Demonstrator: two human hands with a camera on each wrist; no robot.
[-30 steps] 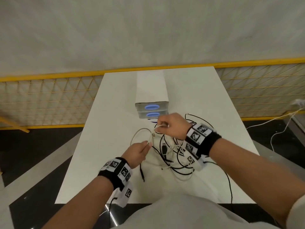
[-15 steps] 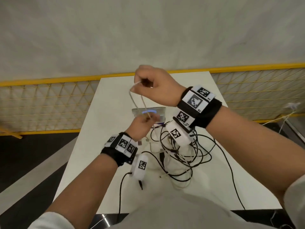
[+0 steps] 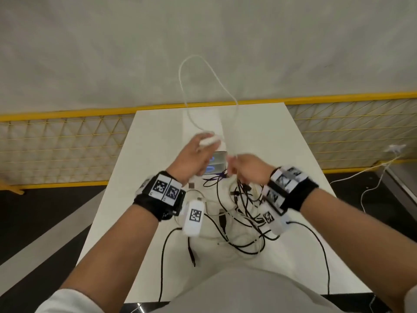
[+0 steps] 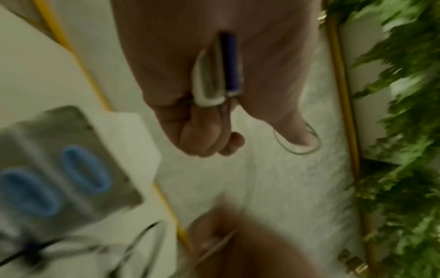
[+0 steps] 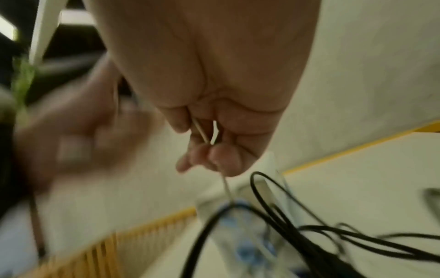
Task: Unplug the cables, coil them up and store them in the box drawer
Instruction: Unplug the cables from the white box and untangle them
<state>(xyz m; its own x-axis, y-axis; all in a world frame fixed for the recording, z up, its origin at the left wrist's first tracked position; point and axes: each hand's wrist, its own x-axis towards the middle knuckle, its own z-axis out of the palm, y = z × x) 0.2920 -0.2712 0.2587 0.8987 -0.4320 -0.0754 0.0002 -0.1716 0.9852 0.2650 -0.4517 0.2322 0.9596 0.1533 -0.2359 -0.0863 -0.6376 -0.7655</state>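
Coiling step, white cable. My left hand (image 3: pixel 195 154) grips the white cable (image 3: pixel 204 91) at its plug end; in the left wrist view the fingers (image 4: pixel 204 139) are curled round the white-and-blue connector (image 4: pixel 220 75) and a small turn of cord. My right hand (image 3: pixel 247 169) pinches the same cable further along, with the thumb and fingertips (image 5: pixel 221 159) closed on the thin strand. Between the two hands the cable arcs up in one tall loop above the far edge of the tabletop (image 3: pixel 282 136).

The box (image 3: pixel 215 159), with its two blue-handled drawer fronts (image 4: pixel 64 178), stands just beyond my hands; both drawers look closed, though blur makes this uncertain. The remaining black and white cables (image 3: pixel 243 213) lie tangled on the tabletop beneath my right wrist, not yet coiled. I cannot tell whether any is plugged in.

Judged stage: early, with one cable being wound and none stored.

The next move appears to call for bringing the pinched strand across to the left hand, laying the loop over the held turns, then sliding the right hand down the cord for the next length. The loose loop could snag on the tangle below, so the cord should be kept clear of it.
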